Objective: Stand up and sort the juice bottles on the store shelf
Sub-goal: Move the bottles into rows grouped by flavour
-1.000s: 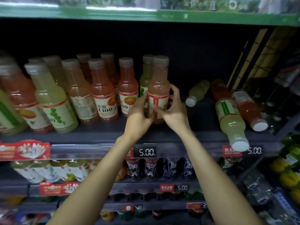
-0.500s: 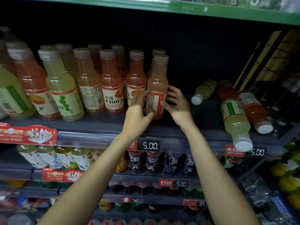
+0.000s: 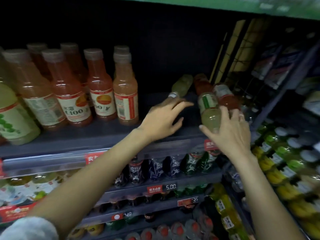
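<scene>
- Gripping the pale-green bottle [image 3: 208, 110] at its near end, the right hand [image 3: 230, 130] has thumb and fingers curled round it; the cap is hidden under the palm.
- Green bottle lies on its side on the shelf [image 3: 86, 139], at the right.
- Red bottle [image 3: 225, 97] lies touching it on its right; the right fingertips reach onto it too.
- A second red bottle [image 3: 201, 83] lies farther back, behind the green one.
- Small pale bottle [image 3: 181, 85] lies on its side, far, cap toward the camera.
- Left hand [image 3: 163, 119] hovers over bare shelf between the upright row and the lying bottles, fingers spread wide, holding nothing.
- Upright row [image 3: 97, 94] stands at left; its rightmost bottle, orange [image 3: 125, 94], is well apart from both hands.
- Frame is motion-blurred; labels mostly unreadable.
</scene>
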Motion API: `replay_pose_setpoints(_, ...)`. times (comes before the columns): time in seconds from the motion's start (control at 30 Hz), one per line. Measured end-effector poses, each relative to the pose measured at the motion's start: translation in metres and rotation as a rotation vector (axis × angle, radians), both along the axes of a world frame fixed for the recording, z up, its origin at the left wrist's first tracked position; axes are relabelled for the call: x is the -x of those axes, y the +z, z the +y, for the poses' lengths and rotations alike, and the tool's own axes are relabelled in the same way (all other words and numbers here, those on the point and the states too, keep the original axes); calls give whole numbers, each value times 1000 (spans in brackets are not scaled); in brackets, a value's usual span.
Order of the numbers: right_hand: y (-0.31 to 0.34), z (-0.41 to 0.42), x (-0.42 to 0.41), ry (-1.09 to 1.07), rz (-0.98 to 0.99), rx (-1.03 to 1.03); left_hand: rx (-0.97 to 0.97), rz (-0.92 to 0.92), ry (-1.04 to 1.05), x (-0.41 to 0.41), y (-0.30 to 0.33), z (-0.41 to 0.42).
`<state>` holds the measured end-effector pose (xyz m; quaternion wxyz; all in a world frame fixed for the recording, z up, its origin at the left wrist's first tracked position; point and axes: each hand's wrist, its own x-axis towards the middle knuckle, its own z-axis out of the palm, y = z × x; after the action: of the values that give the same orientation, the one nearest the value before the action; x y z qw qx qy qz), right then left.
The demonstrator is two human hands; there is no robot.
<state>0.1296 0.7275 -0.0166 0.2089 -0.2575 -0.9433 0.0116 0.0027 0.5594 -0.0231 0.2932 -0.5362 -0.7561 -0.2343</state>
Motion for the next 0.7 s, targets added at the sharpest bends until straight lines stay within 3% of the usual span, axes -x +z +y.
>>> replay_pose_setpoints(0.13, 1, 0, -7, -31, -42, 140, 236, -167, -96, 20, 1, 46)
replay_pose_setpoints(0.27, 8, 7, -16, 17, 293, 183, 267, -257, -171, 22, -7, 72)
replay_pose_setpoints(0.37, 27, 12, -20, 105, 565, 274, 190, -328, -189, 15, -7, 78)
replay_pose_setpoints(0.47, 47, 11, -11, 191, 689, 342, 29, -412, -156, 5, -2, 78)
replay_pose_setpoints(0.6, 54, 4, 6, 401, 705, 631, -64, -504, -44, -2, 2, 65)
replay_pose_setpoints(0.7, 45, -4, 16, 514, 583, 787, -145, -526, 61, -2, 6, 36)
